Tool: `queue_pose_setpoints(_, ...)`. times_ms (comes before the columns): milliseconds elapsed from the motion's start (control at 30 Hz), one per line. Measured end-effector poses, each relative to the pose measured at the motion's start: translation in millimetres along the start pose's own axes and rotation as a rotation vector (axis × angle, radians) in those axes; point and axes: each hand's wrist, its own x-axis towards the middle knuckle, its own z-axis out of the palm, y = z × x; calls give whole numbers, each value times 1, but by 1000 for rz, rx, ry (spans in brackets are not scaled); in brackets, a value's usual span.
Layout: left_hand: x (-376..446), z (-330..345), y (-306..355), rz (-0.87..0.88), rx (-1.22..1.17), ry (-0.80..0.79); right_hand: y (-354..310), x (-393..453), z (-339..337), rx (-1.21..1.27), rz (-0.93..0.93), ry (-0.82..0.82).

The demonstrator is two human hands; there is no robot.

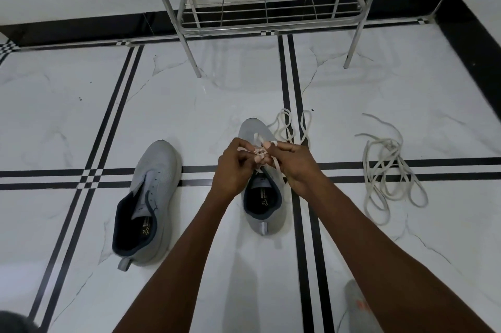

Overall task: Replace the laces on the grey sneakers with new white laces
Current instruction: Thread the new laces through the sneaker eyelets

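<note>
A white lace (261, 152) is pinched by both hands, left (234, 167) and right (294, 166), over the right sneaker (264, 213); the left sneaker (151, 197) is left unlaced.

head cam – looks fwd-down, near floor (81, 121)

both hands meet over the right grey sneaker (264, 197) on the marble floor (81, 115). the left hand (234, 167) and right hand (294, 167) each pinch the white lace (260, 153) above the eyelets, fingers curled. loops of that lace (287, 126) trail onto the floor past the toe. the left grey sneaker (151, 197) sits unlaced, apart to the left. a tangled pile of laces (390, 170) lies well to the right. a metal rack (265, 1) stands behind.
</note>
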Motion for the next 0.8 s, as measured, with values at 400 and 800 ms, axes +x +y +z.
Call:
queue_pose_setpoints(400,0,-8,-8,-119,-157,-7,1,2,-9,-979,-544,23)
queue_pose_setpoints(800,4,-9,-11,-28,27,-44,7,-3,1,-666,-513,181)
